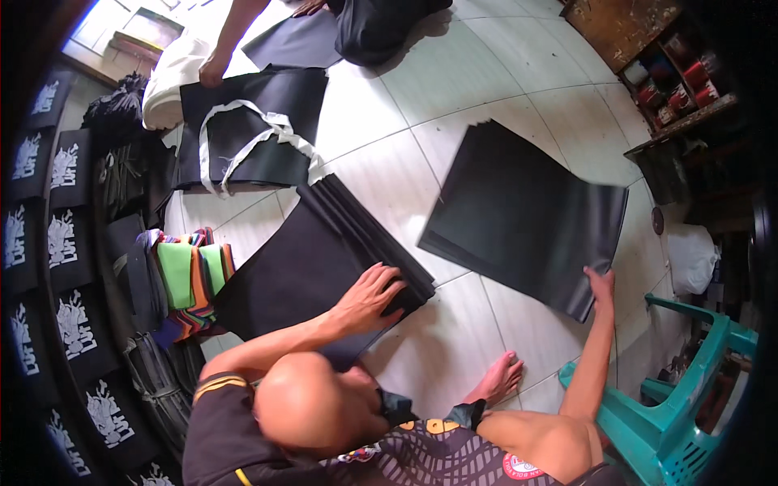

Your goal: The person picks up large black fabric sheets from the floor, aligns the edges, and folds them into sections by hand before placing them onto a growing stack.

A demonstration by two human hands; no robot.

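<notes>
Head view: on the pale tiled floor (pixel 389 150) before you lie two piles of black sheets. The right pile (pixel 519 211) is ahead and to your right; the left pile (pixel 284 267) is near it, to your left, with bare tile between. Your left hand (pixel 369 300) rests over the left pile's right edge, its fingers a little apart and slightly curled. Your right hand (pixel 600 287) has its fingers clamped on the right pile's near corner; the underside of that grip is hidden.

For good control, a broad, even left palm should stop the layers sliding, while a light but firm right pinch should move the corner without creasing it.

The right pile looks smooth, with a soft sheen, a bend toward the held corner and layers showing at its left edge. The left pile looks duller, with long overlapping ridges along its right side.
</notes>
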